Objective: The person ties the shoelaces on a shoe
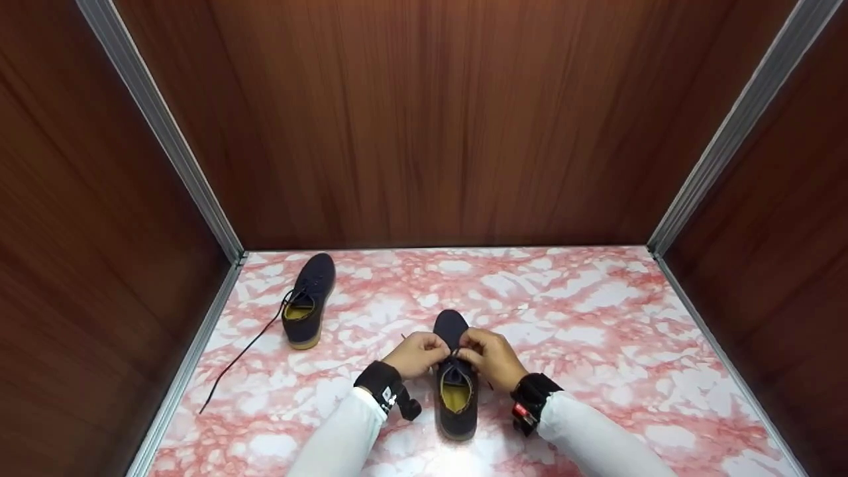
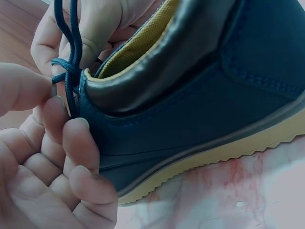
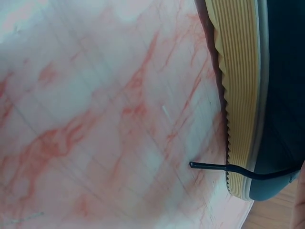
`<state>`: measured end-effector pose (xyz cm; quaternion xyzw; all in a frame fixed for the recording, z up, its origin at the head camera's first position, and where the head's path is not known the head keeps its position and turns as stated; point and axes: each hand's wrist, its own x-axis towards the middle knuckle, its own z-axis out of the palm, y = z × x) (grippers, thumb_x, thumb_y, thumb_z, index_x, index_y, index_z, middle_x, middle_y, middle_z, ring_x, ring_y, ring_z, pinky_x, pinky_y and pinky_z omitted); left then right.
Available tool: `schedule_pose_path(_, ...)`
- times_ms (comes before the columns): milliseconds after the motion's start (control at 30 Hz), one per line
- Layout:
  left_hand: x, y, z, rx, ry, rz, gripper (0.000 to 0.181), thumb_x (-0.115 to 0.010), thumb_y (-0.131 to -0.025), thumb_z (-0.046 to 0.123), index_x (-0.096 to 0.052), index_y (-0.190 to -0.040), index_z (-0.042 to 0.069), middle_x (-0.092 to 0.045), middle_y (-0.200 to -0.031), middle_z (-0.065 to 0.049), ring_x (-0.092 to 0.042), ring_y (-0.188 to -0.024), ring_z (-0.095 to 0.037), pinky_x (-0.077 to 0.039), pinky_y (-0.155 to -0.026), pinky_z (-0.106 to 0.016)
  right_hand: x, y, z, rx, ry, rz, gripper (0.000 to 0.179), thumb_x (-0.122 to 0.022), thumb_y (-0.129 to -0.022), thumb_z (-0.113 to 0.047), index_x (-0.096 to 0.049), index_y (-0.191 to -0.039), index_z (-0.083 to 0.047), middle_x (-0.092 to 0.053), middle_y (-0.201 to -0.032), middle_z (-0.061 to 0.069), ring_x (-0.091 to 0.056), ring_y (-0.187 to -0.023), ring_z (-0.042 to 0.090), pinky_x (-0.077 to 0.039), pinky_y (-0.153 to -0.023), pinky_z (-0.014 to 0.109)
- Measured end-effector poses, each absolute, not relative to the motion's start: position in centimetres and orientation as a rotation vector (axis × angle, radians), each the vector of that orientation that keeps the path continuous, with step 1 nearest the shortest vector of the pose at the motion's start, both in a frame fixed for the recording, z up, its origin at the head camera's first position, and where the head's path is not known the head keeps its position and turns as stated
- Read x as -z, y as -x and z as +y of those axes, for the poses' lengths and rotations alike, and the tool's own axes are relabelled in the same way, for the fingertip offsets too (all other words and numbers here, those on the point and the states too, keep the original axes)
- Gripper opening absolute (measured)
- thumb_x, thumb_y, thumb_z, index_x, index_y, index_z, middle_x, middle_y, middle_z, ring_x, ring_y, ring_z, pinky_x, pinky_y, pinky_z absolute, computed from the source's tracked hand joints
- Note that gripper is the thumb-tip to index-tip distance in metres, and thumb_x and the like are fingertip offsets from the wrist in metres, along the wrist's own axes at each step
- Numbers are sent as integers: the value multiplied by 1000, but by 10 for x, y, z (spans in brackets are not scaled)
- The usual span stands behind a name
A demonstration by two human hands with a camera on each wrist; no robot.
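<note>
Your left hand (image 1: pixel 416 354) pinches the lace (image 2: pixel 71 67) between thumb and forefinger, and your right hand (image 1: pixel 493 358) appears to pinch it opposite, with the shoe (image 2: pixel 186 128) beneath both. Best hold the crossing snug between your fingertips, drawing both sides evenly.

You are working in a booth-like enclosure, more like a recording or test station in a lab than a lived-in room. Reddish-brown wood-grain panels (image 1: pixel 424 126) wall you in at the back and on both sides, and grey metal strips (image 1: pixel 162 129) join them at the corners. Below, your tabletop (image 1: pixel 583 318) is covered in a red-and-white marbled pattern. Your black wrist straps (image 1: pixel 381 381) carry devices. You cannot tell what building surrounds it.
</note>
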<state>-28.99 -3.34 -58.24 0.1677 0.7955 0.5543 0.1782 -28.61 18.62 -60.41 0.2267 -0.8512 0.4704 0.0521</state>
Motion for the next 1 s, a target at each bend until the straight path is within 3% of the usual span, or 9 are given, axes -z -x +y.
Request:
schedule_pose_path(200, 585, 290, -34, -1597, -495, 2239, 22, -62, -101, 15, -71, -98, -4, -64, -82, -6, -60, -69, -11, -50, -62, -26, 602, 284, 192, -1355, -722, -2584, 16, -82, -89, -22, -68, -90, -16, -65, -86, -1, -54, -63, -1, -52, -56, 20)
schedule_pose_path(333, 587, 289, -34, -1620, -500, 2244, 23, -63, -101, 15, -71, -101, -6, -64, -83, -6, -59, -67, -9, -50, -63, -27, 599, 282, 199, -1298, -758, -2559, 18, -84, -87, -21, -68, -92, -16, -64, -90, -1, -52, -65, 1, -48, -62, 19)
schedule_pose_path(567, 591, 287, -33, -1652, -478, 2258, 25, -62, -102, 16, -70, -101, -8, -64, -83, -10, -57, -65, -8, -49, -63, -29, 588, 278, 209, -1330, -924, -2526, 17, -83, -89, -18, -69, -97, -14, -66, -96, 1, -59, -70, 13, -52, -64, 21)
schedule_pose_path(1000, 590, 287, -35, -1630, -465, 2253, 22, -62, -102, 16, -70, -100, -5, -59, -77, 4, -58, -71, -13, -46, -61, -19, 575, 267, 204, -1394, -1295, -2440, 23, -85, -86, -17, -82, -108, -15, -71, -96, 5, -63, -77, 22, -55, -65, 24)
